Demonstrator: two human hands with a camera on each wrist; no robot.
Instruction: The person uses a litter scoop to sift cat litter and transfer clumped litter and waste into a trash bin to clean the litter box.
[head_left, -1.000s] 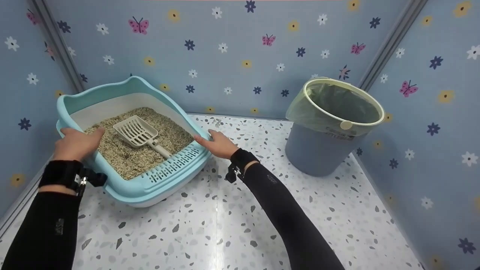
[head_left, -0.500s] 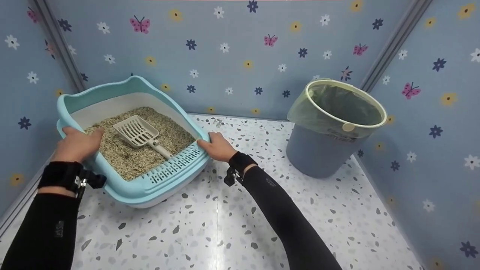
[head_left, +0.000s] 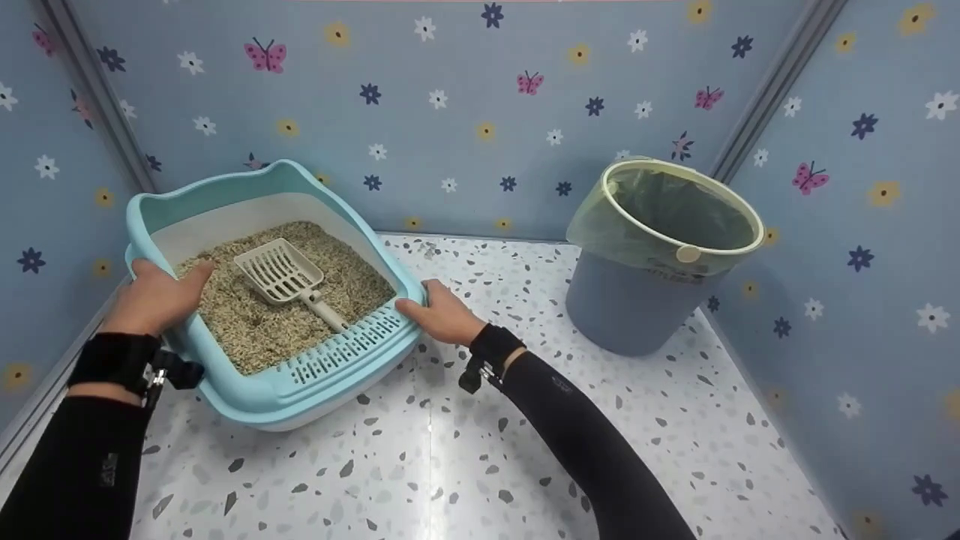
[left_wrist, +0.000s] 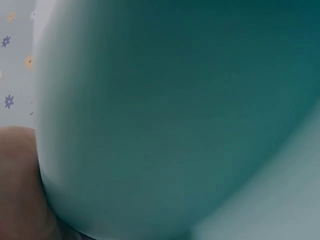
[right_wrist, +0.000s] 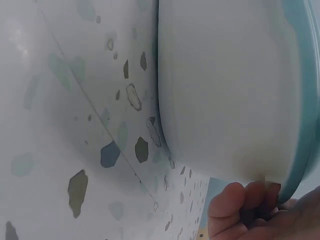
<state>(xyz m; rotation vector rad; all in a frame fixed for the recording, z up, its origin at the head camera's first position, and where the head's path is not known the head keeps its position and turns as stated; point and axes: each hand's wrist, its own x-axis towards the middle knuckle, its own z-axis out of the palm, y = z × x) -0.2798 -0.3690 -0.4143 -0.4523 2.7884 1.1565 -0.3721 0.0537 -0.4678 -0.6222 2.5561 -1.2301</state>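
Note:
A litter box [head_left: 247, 405] with a light blue rim and a white lower part stands on the floor at the left in the head view. My left hand [head_left: 159, 298] grips its left rim, thumb over the inner side; the outer fingers are hidden. At the front right corner my right hand [head_left: 444, 313] holds the rim with the thumb on top, and the right wrist view shows fingers [right_wrist: 227, 200] curled beneath the edge. A beige slotted litter scoop [head_left: 281, 271] lies on the tan granular litter [head_left: 259, 337], its handle pointing toward the perforated front ledge [head_left: 349, 345].
A blue-grey trash bin [head_left: 630, 307] with a cream ring and a translucent liner [head_left: 600, 225] stands to the right of the box. Patterned walls [head_left: 465, 112] enclose the speckled floor [head_left: 450, 465] at the back and both sides.
The litter box has shifted slightly to the right and toward me, with both hands keeping hold of its rim. The scoop has travelled along inside it. The trash bin stays put.

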